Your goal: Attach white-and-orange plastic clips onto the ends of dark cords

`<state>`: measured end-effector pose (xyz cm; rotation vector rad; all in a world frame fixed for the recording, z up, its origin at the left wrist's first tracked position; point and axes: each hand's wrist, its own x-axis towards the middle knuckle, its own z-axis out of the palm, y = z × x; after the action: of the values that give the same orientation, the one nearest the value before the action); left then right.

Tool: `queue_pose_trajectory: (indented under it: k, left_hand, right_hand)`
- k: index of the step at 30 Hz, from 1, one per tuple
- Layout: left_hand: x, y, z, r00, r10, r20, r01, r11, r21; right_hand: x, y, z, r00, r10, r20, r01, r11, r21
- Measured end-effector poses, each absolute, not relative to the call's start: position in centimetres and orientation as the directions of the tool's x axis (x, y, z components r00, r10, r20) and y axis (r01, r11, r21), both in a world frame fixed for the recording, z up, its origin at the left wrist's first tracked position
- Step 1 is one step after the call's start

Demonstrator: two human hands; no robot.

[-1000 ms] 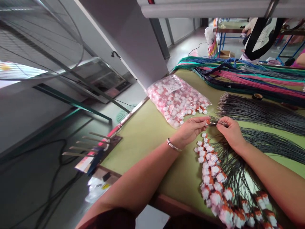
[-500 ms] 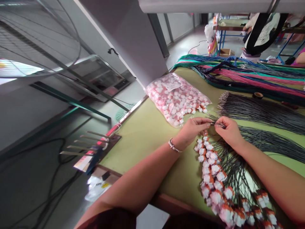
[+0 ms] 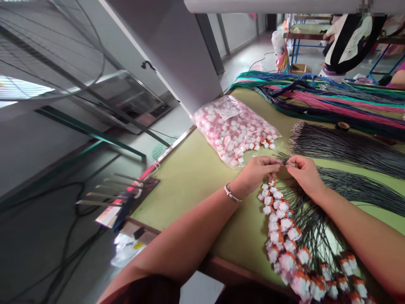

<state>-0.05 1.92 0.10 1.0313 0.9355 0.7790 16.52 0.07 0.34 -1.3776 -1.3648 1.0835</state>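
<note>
My left hand (image 3: pixel 261 171) is closed in a pinch, with a small orange edge of a mostly hidden connector at its fingertips. Just to its right, my right hand (image 3: pixel 303 171) pinches thin black wires (image 3: pixel 284 159) near their ends, fingertips close to the left ones. Below both hands runs a curved pile of white-and-orange connectors (image 3: pixel 286 223) with black wires (image 3: pixel 311 228) trailing from them. Beyond the left hand lies a clear plastic bag (image 3: pixel 232 126) full of similar connectors, some loose at its open end (image 3: pixel 267 143).
Two bundles of black wires (image 3: pixel 344 145) lie on the green table (image 3: pixel 190 181) to the right, with a tape roll (image 3: pixel 342 126) beside them. Long coloured cables (image 3: pixel 316 101) stretch across the back. A pronged holder (image 3: pixel 122 196) sits at the left edge. A person (image 3: pixel 348 42) is in the background.
My right hand has shifted very slightly to the right, and more wire ends show between the fingertips. The left hand stays in nearly the same place.
</note>
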Motion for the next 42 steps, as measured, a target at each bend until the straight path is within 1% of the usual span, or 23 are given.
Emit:
queue_pose_trajectory:
  k: [2, 4, 10, 14, 17, 22, 25, 27, 30, 34, 42]
  left_hand:
    - [-0.2, 2.0, 0.1, 0.43, 0.861, -0.271, -0.229, 0.394, 0.89]
    - [-0.4, 2.1, 0.1, 0.444, 0.856, -0.264, -0.32, 0.427, 0.846]
    - [-0.3, 2.0, 0.0, 0.491, 0.835, -0.248, -0.368, 0.457, 0.81]
    - [-0.3, 2.0, -0.1, 0.486, 0.836, -0.256, -0.36, 0.458, 0.813]
    - [-0.4, 2.1, -0.1, 0.463, 0.848, -0.257, -0.326, 0.433, 0.84]
    - [-0.5, 2.1, 0.0, 0.374, 0.904, -0.206, -0.153, 0.28, 0.948]
    - [-0.2, 2.1, 0.0, 0.373, 0.909, -0.185, -0.079, 0.23, 0.97]
    - [0.0, 2.0, -0.1, 0.389, 0.903, -0.184, -0.084, 0.234, 0.969]
    - [0.2, 2.1, -0.4, 0.401, 0.897, -0.185, -0.155, 0.266, 0.952]
    - [0.2, 2.2, -0.8, 0.403, 0.896, -0.187, -0.242, 0.302, 0.922]
    - [0.2, 2.3, -1.1, 0.402, 0.895, -0.193, -0.228, 0.302, 0.926]
  right_hand:
    - [16.6, 0.1, 0.2, 0.045, 0.999, 0.008, 0.2, -0.001, -0.98]
    - [16.6, 0.2, 0.2, 0.071, 0.997, 0.003, 0.186, -0.011, -0.982]
    - [16.4, 0.2, 0.6, 0.087, 0.996, -0.016, 0.214, -0.034, -0.976]
    - [16.3, 0.2, 0.9, 0.068, 0.997, -0.034, 0.26, -0.05, -0.964]
    - [16.4, 0.2, 0.9, 0.065, 0.997, -0.036, 0.282, -0.053, -0.958]
    - [16.6, 0.5, 0.6, 0.026, 0.998, -0.063, 0.278, -0.068, -0.958]
    - [16.6, 0.6, 0.4, -0.005, 0.998, -0.065, 0.267, -0.061, -0.962]
    - [16.7, 0.5, 0.3, -0.028, 0.998, -0.063, 0.264, -0.053, -0.963]
    - [16.8, 0.5, 0.3, -0.058, 0.996, -0.071, 0.24, -0.055, -0.969]
    - [16.9, 0.4, 0.4, -0.041, 0.994, -0.106, 0.193, -0.096, -0.976]
    - [16.6, 0.5, 0.4, 0.005, 0.994, -0.111, 0.247, -0.108, -0.963]
